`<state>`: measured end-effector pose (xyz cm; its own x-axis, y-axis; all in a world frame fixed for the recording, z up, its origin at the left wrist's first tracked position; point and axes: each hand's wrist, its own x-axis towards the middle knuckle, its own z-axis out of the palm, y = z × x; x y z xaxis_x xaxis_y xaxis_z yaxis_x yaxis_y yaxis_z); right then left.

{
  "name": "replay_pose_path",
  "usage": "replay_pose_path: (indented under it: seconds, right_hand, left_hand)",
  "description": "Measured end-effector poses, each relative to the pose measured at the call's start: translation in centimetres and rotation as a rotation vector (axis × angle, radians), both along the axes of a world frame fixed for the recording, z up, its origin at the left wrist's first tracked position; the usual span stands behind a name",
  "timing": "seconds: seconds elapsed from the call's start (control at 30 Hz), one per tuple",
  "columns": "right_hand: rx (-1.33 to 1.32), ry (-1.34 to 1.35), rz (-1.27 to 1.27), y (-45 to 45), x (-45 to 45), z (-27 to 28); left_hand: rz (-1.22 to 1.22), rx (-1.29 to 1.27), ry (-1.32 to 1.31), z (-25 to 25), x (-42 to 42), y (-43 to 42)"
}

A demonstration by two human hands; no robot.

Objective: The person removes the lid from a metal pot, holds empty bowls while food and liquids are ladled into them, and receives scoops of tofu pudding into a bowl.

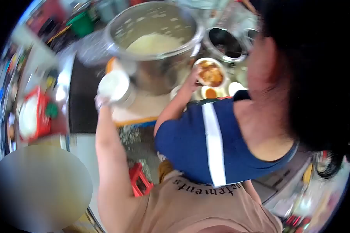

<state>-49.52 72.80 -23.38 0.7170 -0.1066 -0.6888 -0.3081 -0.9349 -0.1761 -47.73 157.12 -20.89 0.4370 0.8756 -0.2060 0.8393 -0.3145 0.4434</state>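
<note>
One white container (113, 85), round and perhaps the top of a short stack, is in the left hand (102, 101) in the head view. It sits over the left end of a pale board (138, 110), whose orange near edge runs towards the middle of the counter (87, 101); whether it rests on the board or hangs just above it, I cannot tell. The left hand is closed around its near left side, fingers at the wall.

By its look it should be light and thin-walled, somewhat stiff yet ready to give if squeezed, and slippery if wet. A hold low on the wall, or with a palm beneath, would suit better than a pinch at the rim. If it is a stack, the pieces could slide apart.

Just to its right, on the board, a big metal pot (151, 73) holds pale contents (155, 43), too blurred to name. Past the pot's near right side, a co-worker's hand (193, 79) grips a bowl of brown food (211, 73).

The right hand cannot be seen, so its state is unknown: the co-worker's blue shoulder (182, 136) blocks that side. Motion blur hides whether the container is filled, and the co-worker's dark hair covers the upper right.
</note>
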Motion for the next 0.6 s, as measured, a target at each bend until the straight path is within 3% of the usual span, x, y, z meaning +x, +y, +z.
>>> replay_pose_path:
  seconds: [0.07,0.1,0.17,0.2,0.23,0.3,0.37,0.4,0.5,0.6]
  right_hand:
    - [-0.043,0.002,-0.053,0.8,-1.9,1.0]
    - [-0.054,0.001,-0.074,1.0,-2.5,1.4]
    - [-0.08,0.023,-0.091,1.2,-3.9,2.0]
    - [-0.088,0.028,-0.101,1.2,-4.5,2.1]
    - [-0.099,0.031,-0.104,1.3,-5.1,2.2]
    - [-0.105,0.038,-0.11,1.2,-6.0,2.0]
    - [-0.115,0.027,-0.112,1.3,-5.9,1.8]
    - [-0.109,0.028,-0.121,1.6,-6.2,1.7]
    - [-0.098,0.001,-0.127,1.6,-5.5,1.4]
    - [-0.068,-0.026,-0.152,0.6,-4.6,1.0]
  left_hand:
    - [-0.023,0.102,0.102,-2.8,0.7,2.5]
    - [0.013,-0.025,0.111,-4.1,1.2,4.8]
    - [0.039,-0.014,0.089,-6.6,1.0,7.2]
    - [0.276,-0.307,-0.304,-8.1,1.4,8.3]
    - [0.243,-0.301,-0.304,-6.0,1.8,7.8]
    - [-0.045,-0.05,0.2,0.2,2.3,6.0]
    - [-0.489,0.395,0.47,-0.1,3.3,9.9]
    - [-0.297,0.226,0.298,7.1,4.4,5.2]
    - [-0.471,0.528,0.301,12.9,5.9,4.5]
    - [-0.53,0.5,0.19,16.8,3.8,5.5]
